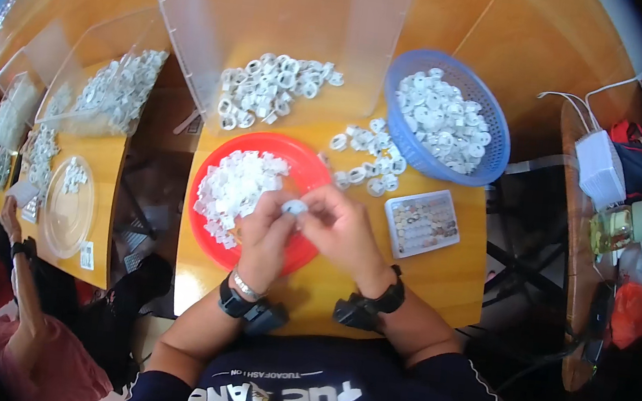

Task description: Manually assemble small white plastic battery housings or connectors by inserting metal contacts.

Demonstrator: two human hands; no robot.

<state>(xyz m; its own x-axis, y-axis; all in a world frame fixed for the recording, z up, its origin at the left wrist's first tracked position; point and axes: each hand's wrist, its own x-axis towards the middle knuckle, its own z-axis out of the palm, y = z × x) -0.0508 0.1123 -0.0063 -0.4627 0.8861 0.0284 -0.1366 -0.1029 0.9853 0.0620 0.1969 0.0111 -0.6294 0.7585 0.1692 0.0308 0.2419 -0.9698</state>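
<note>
White round part [293, 208] is pinched in the grip of both hands, left [265, 230] and right [343, 225], over the red tray [310, 169] of white pieces; beyond, on the desk [437, 293], stands a filled blue basket [486, 102].

The head view looks from the wearer's own head, through the left of two side-by-side fisheye lenses, steeply down over the navy shirt [403, 380] onto the yellow wooden table [437, 293]. The left hand [267, 224] and right hand [347, 231] lie near, around mid-field; the neighbouring table [105, 211] at left sits farther off, and straight edges bend toward the dark rim.
</note>
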